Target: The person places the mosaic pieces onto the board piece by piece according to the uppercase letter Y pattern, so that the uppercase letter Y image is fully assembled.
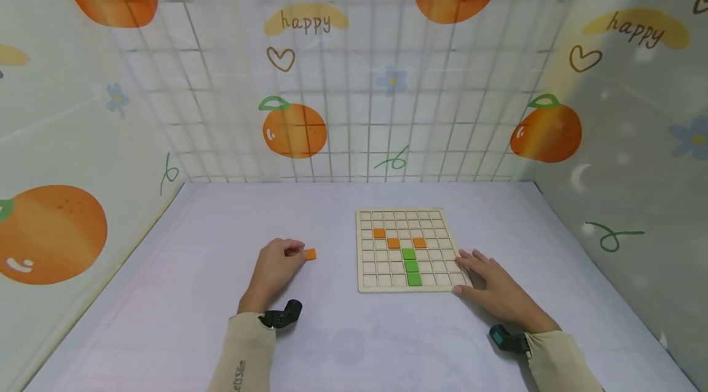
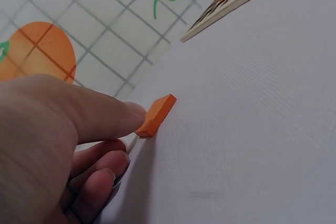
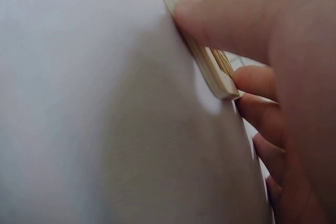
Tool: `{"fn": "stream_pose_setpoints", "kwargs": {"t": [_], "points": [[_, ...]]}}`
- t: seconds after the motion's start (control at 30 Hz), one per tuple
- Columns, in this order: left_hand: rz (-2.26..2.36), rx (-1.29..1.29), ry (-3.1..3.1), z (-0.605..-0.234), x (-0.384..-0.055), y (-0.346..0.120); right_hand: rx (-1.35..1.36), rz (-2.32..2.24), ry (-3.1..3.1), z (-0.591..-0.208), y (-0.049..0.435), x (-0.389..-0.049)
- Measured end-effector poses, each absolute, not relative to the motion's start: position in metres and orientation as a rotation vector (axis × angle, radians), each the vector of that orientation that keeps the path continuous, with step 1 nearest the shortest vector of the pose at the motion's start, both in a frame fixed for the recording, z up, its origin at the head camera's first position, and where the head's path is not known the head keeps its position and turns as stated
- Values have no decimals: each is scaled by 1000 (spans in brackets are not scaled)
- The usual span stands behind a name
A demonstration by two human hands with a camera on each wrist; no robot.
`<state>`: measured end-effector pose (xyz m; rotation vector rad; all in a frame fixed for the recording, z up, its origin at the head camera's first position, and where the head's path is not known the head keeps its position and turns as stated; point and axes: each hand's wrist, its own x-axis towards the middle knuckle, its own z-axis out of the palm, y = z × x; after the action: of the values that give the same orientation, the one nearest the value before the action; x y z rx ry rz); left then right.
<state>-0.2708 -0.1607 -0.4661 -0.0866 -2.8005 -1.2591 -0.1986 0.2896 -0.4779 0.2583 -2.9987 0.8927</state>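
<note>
My left hand (image 1: 278, 266) pinches a small square orange tile (image 2: 156, 116) between thumb and fingers, low over the table left of the board. The other fingers curl beneath in the left wrist view. A pale wooden grid board (image 1: 376, 266) lies flat on the table. Three orange tiles, one of them at its upper left (image 1: 378, 233), and three green tiles in a column (image 1: 411, 266) sit in its squares. My right hand (image 1: 500, 294) holds the board's near right corner, with the thumb (image 3: 210, 22) on the near edge and the fingers along the right side.
The white table (image 1: 182, 244) spreads around the board. A white curtain printed with oranges (image 1: 295, 131) hangs over a wire grid at the back and along both sides. A dark wrist camera (image 1: 282, 314) sits on each wrist.
</note>
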Motion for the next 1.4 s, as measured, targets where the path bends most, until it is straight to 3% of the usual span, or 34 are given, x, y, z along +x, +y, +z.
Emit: {"fn": "stream_pose_setpoints", "kwargs": {"t": [1.0, 1.4], "points": [[-1137, -101, -2730, -476, -274, -153, 285, 892, -2983, -476, 289, -198], [-1453, -19, -2557, -477, -276, -152, 268, 885, -2992, -475, 288, -198]]}}
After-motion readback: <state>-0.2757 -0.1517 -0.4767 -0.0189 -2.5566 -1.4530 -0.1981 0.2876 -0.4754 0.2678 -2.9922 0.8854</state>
